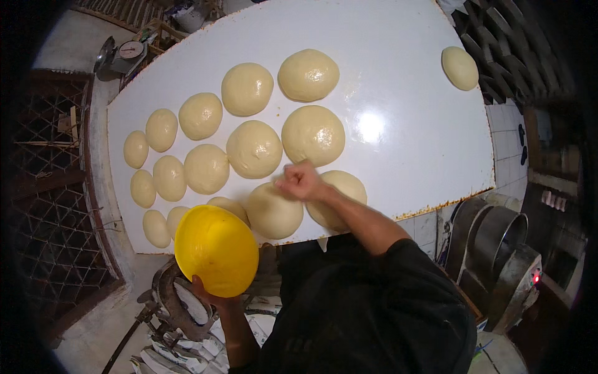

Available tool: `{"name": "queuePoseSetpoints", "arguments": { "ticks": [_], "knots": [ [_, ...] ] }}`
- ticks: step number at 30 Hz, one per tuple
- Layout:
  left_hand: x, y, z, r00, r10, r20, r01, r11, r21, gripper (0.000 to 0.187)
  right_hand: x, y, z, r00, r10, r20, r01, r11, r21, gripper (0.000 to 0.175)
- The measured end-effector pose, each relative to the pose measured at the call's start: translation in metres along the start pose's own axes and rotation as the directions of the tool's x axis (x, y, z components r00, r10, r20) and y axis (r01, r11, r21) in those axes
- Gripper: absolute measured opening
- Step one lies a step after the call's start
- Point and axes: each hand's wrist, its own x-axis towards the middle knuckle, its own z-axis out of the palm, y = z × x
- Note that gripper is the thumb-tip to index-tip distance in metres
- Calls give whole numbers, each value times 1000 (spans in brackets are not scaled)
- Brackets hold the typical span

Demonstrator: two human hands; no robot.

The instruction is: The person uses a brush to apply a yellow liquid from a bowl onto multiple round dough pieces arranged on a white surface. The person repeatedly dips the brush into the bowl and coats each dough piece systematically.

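Observation:
My left hand (214, 295) grips the lower rim of a yellow plastic bowl (217, 250), tilted at the table's front edge with its inside facing up; it looks smooth and holds nothing I can make out. My right hand (300, 181), slightly blurred with its fingers curled, is over the dough balls. Its palm is hidden, so whether it holds anything is unclear. Beneath and beside it are a matte front dough ball (274, 215), another dough ball (345, 187) partly behind my forearm, and a shiny dough ball (313, 133). The bowl partly covers a pale dough ball (176, 219).
Several rounded dough balls (254, 149) stand in rows on the white table (411, 140), whose edges are rusty. A lone dough ball (460, 68) lies at the far right edge. Beyond are a dial scale (131, 49), stacked dark metal pans (504, 51) and a machine with a red light (495, 262).

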Motion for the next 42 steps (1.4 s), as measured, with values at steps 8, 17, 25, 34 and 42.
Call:
{"name": "queuePoseSetpoints", "arguments": {
  "ticks": [8,17,25,34,42],
  "knots": [
    [51,-15,-69,944,312,104,-313,759,571,71,34,-2,-188,512,-47,-858,-55,995,-87,48],
    [168,13,-124,979,-48,197,3,976,220,64,114,10,25,983,48,-180,-107,937,-332,37],
    [237,52,-133,960,-201,194,239,951,-196,69,87,5,-161,597,-291,-747,-215,839,-499,38],
    [252,34,-64,949,-82,304,26,982,185,69,186,-137,84,897,-144,-418,343,822,454,35],
    [163,17,26,776,88,625,-200,973,112,76,77,-174,144,990,109,-89,-37,813,581,38]
  ]
}}
